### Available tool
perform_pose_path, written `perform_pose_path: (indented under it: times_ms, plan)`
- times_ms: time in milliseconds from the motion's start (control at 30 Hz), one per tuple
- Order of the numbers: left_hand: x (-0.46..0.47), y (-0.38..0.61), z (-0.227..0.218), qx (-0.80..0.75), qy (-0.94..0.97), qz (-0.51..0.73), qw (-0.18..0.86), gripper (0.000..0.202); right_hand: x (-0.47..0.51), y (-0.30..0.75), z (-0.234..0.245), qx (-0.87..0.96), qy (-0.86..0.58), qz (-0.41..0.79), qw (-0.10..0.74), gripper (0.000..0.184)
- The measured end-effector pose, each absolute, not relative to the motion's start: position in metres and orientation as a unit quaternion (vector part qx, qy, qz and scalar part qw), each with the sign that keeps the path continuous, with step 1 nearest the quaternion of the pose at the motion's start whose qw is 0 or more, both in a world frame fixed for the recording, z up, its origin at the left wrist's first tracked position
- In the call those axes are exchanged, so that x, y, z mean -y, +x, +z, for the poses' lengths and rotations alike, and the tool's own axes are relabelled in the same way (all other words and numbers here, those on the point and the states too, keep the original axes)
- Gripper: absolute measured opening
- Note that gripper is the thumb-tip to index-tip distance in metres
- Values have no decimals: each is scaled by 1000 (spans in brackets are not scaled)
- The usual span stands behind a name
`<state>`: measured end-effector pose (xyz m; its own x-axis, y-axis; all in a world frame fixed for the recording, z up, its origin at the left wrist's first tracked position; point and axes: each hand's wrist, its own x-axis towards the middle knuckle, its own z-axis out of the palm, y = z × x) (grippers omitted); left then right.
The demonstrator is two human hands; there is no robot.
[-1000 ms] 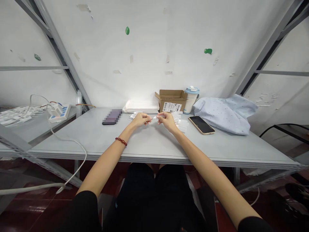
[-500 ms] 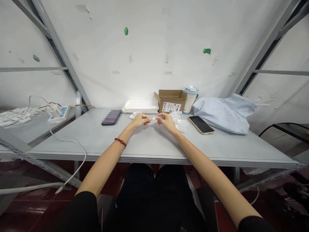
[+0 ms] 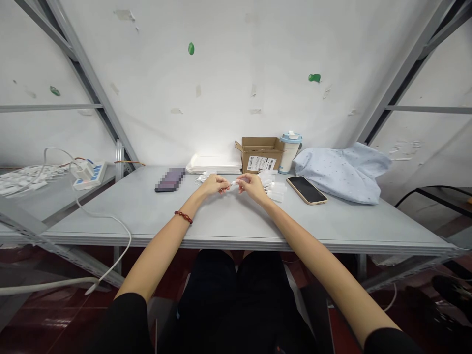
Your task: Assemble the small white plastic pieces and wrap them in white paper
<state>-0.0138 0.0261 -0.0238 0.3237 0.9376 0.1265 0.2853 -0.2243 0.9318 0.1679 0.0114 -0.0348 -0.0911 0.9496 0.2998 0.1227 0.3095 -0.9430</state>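
Note:
Over the middle of the table, a small white piece (image 3: 233, 183) shows between my two hands; it is too small to name. My right hand (image 3: 251, 186) pinches it from the right with thumb and fingers. My left hand (image 3: 216, 184) is closed in a pinch at the piece's left side, and what lies between those fingertips is hidden. Behind the left hand is a small heap of white parts (image 3: 202, 177), perhaps with thin wires. Several clear and white small pieces (image 3: 276, 191) lie beside and behind my right hand.
At the back stand a stack of white trays or sheets (image 3: 214, 163), an open cardboard box (image 3: 260, 160) and a blue-lidded cup (image 3: 290, 153). Right are a phone (image 3: 307, 190) and pale blue cloth (image 3: 341, 172); left, a dark pixelated phone-like object (image 3: 170, 180) and a power strip (image 3: 89, 176).
Both hands stay almost in place, with only a slight shift of the fingers around the small white piece. The whole view has moved slightly.

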Motion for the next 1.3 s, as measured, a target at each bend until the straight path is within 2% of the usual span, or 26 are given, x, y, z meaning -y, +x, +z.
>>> perform_pose_path:
  times_ms: [400,833,1067,1300]
  plan:
    - [-19,-14,-14,-444,665,388,458,35,-17,171,-31,613,-385,429,541,32]
    - [-19,-16,-12,-475,641,393,456,37,-19,171,-29,578,-386,441,567,27]
    - [-19,-17,-10,-468,647,395,456,31,-16,172,-28,610,-399,431,532,33]
    - [-30,-34,-8,-483,570,501,437,24,-21,181,-26,656,-475,310,498,15]
